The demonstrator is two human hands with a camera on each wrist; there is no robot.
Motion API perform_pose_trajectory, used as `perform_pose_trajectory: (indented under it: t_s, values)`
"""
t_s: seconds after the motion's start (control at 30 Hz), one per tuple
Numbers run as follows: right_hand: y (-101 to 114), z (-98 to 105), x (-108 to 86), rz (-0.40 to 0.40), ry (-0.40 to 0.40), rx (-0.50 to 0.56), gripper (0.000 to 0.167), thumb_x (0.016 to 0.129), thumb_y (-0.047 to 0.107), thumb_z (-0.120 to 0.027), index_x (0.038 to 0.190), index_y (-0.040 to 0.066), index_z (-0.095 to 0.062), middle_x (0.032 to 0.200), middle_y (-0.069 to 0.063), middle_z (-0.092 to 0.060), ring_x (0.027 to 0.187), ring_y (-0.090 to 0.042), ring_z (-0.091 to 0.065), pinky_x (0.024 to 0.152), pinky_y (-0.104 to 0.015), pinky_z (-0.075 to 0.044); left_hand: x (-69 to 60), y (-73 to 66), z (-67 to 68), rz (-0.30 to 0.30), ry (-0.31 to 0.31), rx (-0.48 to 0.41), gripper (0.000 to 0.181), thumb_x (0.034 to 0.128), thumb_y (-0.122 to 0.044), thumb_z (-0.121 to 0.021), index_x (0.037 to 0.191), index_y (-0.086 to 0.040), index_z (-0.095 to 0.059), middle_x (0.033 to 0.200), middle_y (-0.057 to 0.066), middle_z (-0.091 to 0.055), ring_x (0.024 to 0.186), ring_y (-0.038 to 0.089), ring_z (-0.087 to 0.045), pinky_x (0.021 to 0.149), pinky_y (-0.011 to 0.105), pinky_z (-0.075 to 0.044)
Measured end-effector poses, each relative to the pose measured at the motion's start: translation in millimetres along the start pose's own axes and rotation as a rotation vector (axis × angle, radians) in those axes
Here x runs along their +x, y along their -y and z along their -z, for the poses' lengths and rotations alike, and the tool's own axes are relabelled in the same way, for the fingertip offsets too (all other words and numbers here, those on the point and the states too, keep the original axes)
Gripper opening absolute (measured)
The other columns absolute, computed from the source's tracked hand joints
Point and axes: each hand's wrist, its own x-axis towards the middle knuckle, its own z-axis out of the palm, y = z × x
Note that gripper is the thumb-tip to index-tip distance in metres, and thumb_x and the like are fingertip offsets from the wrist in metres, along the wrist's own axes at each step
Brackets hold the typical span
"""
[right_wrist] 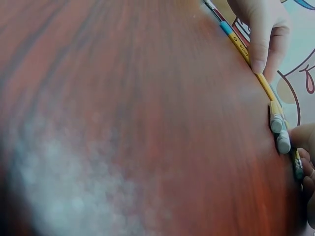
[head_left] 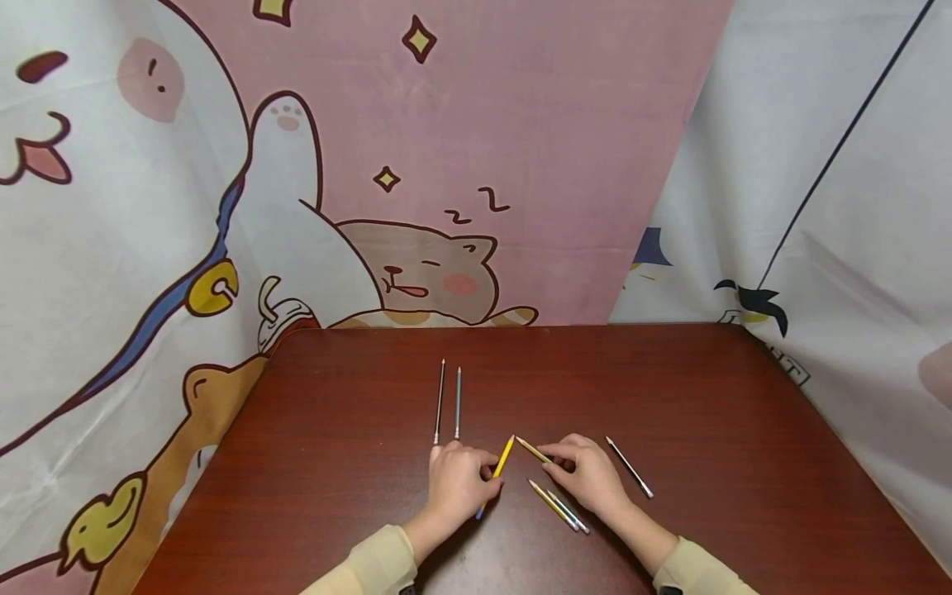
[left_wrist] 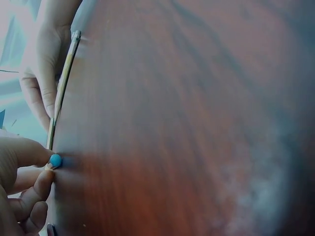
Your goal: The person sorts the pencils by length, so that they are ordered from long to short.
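My left hand point(head_left: 459, 481) pinches a yellow pencil point(head_left: 506, 454) with a blue end point(left_wrist: 55, 161), slanted over the table. Between thumb and fingers, my right hand point(head_left: 587, 477) holds a yellowish pencil point(head_left: 530, 448), its tip close to the yellow pencil's tip. Just below that hand, a yellow-sided pencil point(head_left: 550, 502) and a dark green pencil point(head_left: 568, 510) lie close together. White ends point(right_wrist: 283, 142) of this group show in the right wrist view. Beyond the left hand lie a dark pencil point(head_left: 440, 401) and a teal pencil point(head_left: 458, 402), side by side and nearly parallel.
Right of the right hand lies another dark pencil point(head_left: 629, 468) with a pale end. Everything rests on a reddish-brown table point(head_left: 357, 496). A pink and white cartoon cloth point(head_left: 565, 165) hangs behind its far edge, and more white cloth point(head_left: 878, 207) hangs at the right.
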Motion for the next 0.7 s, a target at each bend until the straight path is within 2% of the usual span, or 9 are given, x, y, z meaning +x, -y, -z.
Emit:
perform_pose_trajectory:
  t_s: [0.2,0.43,0.7]
  values:
    - [0.9,0.1,-0.3,-0.045,0.009,-0.003,0.022,0.074,0.010,-0.086,0.094,0.018,-0.080,0.076,0.014,-0.056,0.066,-0.001,-0.050,0.061,-0.024,-0.043,0.4,0.4,-1.5,0.002,-0.012,0.009,0.020,0.0619,-0.029,-0.085,0.081,-0.025,-0.080,0.060,-0.021,-0.061,0.062,0.004,-0.047,0.066,0.032,-0.031]
    - [1.9,0.4,-0.5,-0.049,-0.003,-0.004,0.023,0.073,0.008,-0.086,0.093,0.017,-0.080,0.076,0.014,-0.057,0.065,-0.001,-0.050,0.059,-0.023,-0.043,1.2,0.2,-1.6,0.001,0.000,0.009,0.020,0.0617,-0.028,-0.084,0.081,-0.025,-0.080,0.060,-0.021,-0.061,0.062,0.004,-0.048,0.066,0.032,-0.031]
    - [3.7,0.3,0.2,-0.055,-0.021,0.005,0.024,0.073,0.005,-0.085,0.092,0.018,-0.079,0.076,0.014,-0.058,0.065,-0.003,-0.053,0.060,-0.024,-0.043,1.5,-1.5,-1.7,-0.028,-0.044,0.026,0.018,0.0578,-0.022,-0.079,0.076,-0.023,-0.077,0.057,-0.020,-0.059,0.060,0.007,-0.053,0.065,0.033,-0.032]
